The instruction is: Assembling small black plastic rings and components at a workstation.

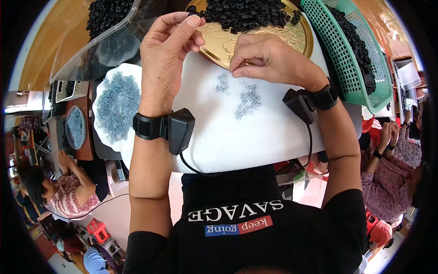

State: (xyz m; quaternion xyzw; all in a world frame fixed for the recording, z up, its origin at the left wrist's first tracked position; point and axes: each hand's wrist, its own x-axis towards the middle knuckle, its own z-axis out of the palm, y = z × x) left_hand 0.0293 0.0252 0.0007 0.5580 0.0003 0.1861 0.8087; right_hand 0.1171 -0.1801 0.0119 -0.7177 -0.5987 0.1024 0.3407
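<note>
Presently, the left hand point(166, 48) is pinching a small black ring point(196, 13) at upper centre; the right hand point(271, 57), alongside, is pressing thumb to forefinger (I cannot tell whether on anything). Black rings point(246, 16) are occupying the gold tray point(218, 51), top centre; tiny clear pieces point(248, 101) are lying mid-frame on white sheeting point(219, 141).

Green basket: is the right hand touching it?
Apart: in the head view, a strip of white surface shows between the right hand and the green basket.
</note>
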